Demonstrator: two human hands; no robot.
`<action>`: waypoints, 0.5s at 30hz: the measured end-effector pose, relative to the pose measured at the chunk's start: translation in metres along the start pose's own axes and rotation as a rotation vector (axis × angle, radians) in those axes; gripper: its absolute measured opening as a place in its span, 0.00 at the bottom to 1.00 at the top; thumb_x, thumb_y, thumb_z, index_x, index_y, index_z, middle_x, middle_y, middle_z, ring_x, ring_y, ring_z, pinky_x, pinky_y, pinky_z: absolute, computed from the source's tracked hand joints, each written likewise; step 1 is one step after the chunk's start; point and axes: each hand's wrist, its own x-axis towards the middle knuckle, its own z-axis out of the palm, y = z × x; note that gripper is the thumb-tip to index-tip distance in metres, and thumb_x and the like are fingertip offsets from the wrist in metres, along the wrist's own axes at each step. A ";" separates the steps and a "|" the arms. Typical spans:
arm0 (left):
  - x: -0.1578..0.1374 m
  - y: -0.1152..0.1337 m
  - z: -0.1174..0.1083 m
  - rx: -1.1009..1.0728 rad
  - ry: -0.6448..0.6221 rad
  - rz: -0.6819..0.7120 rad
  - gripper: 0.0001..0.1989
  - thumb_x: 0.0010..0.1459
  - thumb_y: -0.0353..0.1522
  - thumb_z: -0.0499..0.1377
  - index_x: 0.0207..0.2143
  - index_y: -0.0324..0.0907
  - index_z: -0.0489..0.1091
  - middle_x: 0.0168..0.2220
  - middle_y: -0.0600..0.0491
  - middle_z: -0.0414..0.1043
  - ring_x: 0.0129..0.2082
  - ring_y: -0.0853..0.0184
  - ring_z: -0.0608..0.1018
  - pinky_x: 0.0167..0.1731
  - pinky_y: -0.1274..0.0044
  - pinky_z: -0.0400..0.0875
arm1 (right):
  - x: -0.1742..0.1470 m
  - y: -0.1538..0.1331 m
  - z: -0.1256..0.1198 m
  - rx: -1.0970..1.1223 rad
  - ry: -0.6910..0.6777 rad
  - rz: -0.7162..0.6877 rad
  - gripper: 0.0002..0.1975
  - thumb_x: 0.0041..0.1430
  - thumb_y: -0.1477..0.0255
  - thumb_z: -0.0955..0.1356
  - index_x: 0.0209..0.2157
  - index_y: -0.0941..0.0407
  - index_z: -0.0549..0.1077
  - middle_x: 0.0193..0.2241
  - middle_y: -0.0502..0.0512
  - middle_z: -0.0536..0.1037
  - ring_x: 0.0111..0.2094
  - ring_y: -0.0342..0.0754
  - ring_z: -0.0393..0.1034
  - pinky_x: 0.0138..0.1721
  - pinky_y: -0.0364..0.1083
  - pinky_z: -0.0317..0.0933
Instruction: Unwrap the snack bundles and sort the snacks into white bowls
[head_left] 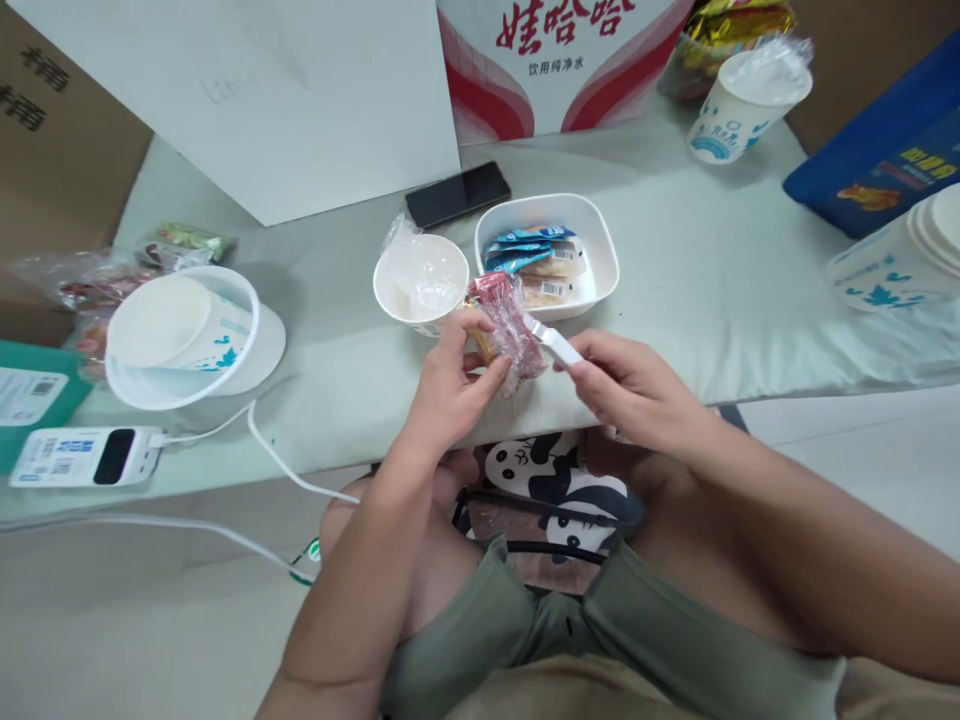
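My left hand (pixel 456 385) is closed on a snack packet (pixel 510 320), which is red and wrapped in crinkled clear plastic. My right hand (pixel 637 388) grips a small white utility knife (pixel 553 342), its tip at the packet's right side. Whether the blade has cut the plastic cannot be made out. Just behind the packet, a white tub (pixel 600 265) contains several blue and clear snack packets (pixel 529 250). To the left stands a paper cup (pixel 420 280) with clear plastic film inside, close to my left fingers.
A black phone (pixel 459 195) lies behind the cup. At left are a white bucket (pixel 259 350) holding a paper cup, wrapped snacks (pixel 112 280) and a white power bank (pixel 82 457) with a cable. Paper cups (pixel 739 110) and a blue bag (pixel 877 150) stand at right; boxes line the back.
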 end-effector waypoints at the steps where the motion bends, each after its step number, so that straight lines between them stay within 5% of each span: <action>1: -0.001 -0.001 0.000 0.006 0.001 0.000 0.16 0.58 0.35 0.65 0.44 0.47 0.63 0.43 0.54 0.66 0.32 0.74 0.74 0.30 0.83 0.74 | 0.002 -0.004 0.006 0.024 -0.042 -0.001 0.23 0.68 0.48 0.61 0.34 0.52 0.70 0.17 0.45 0.64 0.18 0.42 0.58 0.21 0.43 0.53; 8: -0.003 0.001 -0.002 0.097 0.033 0.059 0.14 0.57 0.33 0.66 0.42 0.46 0.64 0.39 0.56 0.67 0.31 0.74 0.73 0.29 0.83 0.73 | 0.010 -0.007 0.025 0.256 -0.030 0.203 0.30 0.64 0.41 0.59 0.32 0.54 0.69 0.19 0.46 0.66 0.17 0.40 0.60 0.18 0.40 0.54; 15: -0.006 0.000 -0.007 0.009 0.102 0.192 0.14 0.58 0.30 0.65 0.42 0.48 0.63 0.38 0.59 0.65 0.28 0.77 0.72 0.28 0.84 0.72 | 0.008 0.001 0.025 0.098 -0.074 0.251 0.25 0.65 0.48 0.61 0.28 0.54 0.69 0.17 0.46 0.67 0.18 0.42 0.62 0.21 0.41 0.58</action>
